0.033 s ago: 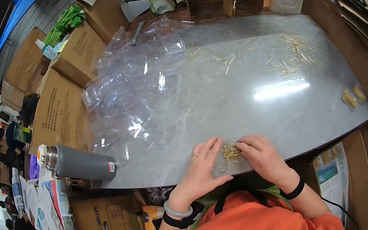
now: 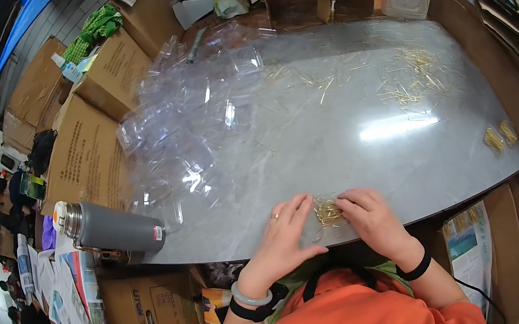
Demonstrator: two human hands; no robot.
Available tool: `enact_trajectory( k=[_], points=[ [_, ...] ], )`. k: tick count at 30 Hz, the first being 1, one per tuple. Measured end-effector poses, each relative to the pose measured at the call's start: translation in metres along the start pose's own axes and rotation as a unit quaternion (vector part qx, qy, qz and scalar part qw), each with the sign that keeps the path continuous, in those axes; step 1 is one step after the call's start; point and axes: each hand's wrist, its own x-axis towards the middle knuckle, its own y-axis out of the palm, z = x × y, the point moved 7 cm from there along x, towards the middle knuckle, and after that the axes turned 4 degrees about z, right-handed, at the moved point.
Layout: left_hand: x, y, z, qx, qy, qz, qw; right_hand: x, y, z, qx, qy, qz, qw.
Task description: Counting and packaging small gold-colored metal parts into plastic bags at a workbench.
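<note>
I see a small tangled clump of yellow straw at the desk near edge, btwn my left hand & right hand; both flat-ish, fingers pinning it.

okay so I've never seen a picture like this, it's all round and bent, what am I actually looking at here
It comes from a wide fisheye camera on a person's head, looking down; that lens bends the edges. No machine here, just two bare hands. The left hand and right hand press on a small straw bundle at the near edge of a grey table. More loose straw lies farther back, and a heap of clear plastic shells on the left. A grey flask lies by cardboard boxes.
</note>
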Motion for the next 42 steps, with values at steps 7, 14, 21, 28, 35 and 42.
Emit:
enact_trajectory(
  k=[7,14,21,28,35,42],
  points=[
    [0.002,0.007,0.002,0.061,-0.067,-0.077,0.993,-0.002,-0.02,-0.015,-0.054,0.038,-0.057,0.996],
    [0.018,0.02,-0.019,0.063,-0.032,-0.115,0.991,-0.008,-0.022,-0.021,-0.048,0.055,-0.075,0.995],
    [0.023,0.018,-0.008,0.046,-0.011,-0.119,0.992,-0.004,-0.025,-0.021,0.025,0.028,-0.053,0.998],
    [0.039,0.025,-0.02,0.047,0.025,-0.101,0.993,-0.005,-0.016,-0.023,0.034,0.013,-0.022,0.999],
    [0.043,0.028,-0.024,-0.108,-0.007,-0.092,0.99,-0.01,-0.019,-0.039,0.137,0.071,-0.001,0.988],
    [0.038,0.016,-0.035,0.051,0.046,-0.111,0.991,-0.005,-0.034,-0.023,-0.051,0.032,0.061,0.996]
  ],
)
